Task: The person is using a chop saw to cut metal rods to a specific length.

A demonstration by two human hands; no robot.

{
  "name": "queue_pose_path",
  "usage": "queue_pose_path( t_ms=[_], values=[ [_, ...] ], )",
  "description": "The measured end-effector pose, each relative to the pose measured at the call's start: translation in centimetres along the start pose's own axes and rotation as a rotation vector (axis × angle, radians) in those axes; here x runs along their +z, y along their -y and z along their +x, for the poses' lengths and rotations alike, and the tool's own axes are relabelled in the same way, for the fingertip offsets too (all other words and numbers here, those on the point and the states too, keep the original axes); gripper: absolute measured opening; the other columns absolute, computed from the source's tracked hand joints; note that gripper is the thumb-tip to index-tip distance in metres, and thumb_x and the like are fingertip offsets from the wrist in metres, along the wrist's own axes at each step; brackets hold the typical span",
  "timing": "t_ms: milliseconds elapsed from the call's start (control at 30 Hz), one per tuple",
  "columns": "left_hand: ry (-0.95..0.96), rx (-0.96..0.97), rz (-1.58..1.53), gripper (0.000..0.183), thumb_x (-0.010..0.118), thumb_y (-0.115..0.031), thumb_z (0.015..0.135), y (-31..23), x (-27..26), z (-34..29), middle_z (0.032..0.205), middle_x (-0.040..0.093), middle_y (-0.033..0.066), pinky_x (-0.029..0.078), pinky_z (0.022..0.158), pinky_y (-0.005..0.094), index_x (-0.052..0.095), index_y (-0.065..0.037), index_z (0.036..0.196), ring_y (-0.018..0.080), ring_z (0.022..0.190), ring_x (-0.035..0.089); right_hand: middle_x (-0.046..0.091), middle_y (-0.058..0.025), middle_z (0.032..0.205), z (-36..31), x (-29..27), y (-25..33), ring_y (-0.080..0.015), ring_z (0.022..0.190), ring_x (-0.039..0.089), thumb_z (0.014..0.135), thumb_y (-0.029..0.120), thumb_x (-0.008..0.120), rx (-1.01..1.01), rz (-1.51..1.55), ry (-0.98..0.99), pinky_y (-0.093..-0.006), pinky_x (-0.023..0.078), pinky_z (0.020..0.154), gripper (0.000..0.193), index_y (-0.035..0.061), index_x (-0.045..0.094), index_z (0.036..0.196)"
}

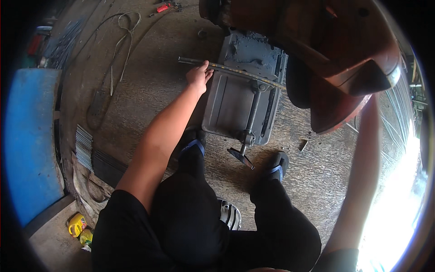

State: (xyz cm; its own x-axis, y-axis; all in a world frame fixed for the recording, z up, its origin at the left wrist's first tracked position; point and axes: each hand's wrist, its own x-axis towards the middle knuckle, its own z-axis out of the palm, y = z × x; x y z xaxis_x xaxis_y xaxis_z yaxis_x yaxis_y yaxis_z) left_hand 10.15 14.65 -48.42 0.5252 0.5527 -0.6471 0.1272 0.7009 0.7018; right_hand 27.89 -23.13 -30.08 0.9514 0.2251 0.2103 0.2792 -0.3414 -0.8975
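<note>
A thin metal rod [240, 72] lies across the grey base [217, 104] of a cut-off saw, sloping slightly down to the right. Near its left end, my left hand [198, 77] is closed around it. The rod's right end reaches below the saw's reddish-brown head and guard [349, 68], which fills the upper right. A threaded clamp screw [253, 111] runs along the base towards me, ending in a crank handle [240, 157]. My right forearm [364, 158] rises to the guard. Behind that guard my right hand is hidden, so its grip does not show.
My sandalled feet flank the saw's near end. Short cut rods [84, 144] lie left, near a blue panel [31, 145]. Further off are a looped strap [124, 41] and a red-handled tool [163, 8]. Long rods [396, 113] lie right; a small metal offcut [303, 145] is on the floor.
</note>
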Motion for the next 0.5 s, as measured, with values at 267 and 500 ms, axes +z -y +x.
queue_pose_path(
  t_ms=[267,500],
  values=[
    [0.029,-0.016,-0.007,0.020,0.073,-0.018,0.081,-0.2,-0.1,-0.1,0.082,0.061,0.0018,0.052,0.071,0.0265,0.058,-0.010,0.090,0.0150,0.076,0.062,0.055,-0.0185,0.123,3.9,1.1,15.9,-0.0242,0.116,0.051,0.076,0.004,0.056,-0.250,0.074,0.158,-0.0325,0.038,0.098,0.055,-0.0085,0.044,0.128],
    [0.059,-0.018,0.016,0.019,0.071,-0.018,0.083,0.0,-0.4,0.9,0.079,0.062,0.0036,0.054,0.066,0.0257,0.056,-0.007,0.087,0.0145,0.072,0.063,0.055,-0.0186,0.123,1.4,1.7,19.1,-0.0240,0.116,0.051,0.076,0.004,0.056,-0.237,0.099,0.165,-0.0323,0.038,0.099,0.056,-0.0088,0.044,0.129]
  ],
)
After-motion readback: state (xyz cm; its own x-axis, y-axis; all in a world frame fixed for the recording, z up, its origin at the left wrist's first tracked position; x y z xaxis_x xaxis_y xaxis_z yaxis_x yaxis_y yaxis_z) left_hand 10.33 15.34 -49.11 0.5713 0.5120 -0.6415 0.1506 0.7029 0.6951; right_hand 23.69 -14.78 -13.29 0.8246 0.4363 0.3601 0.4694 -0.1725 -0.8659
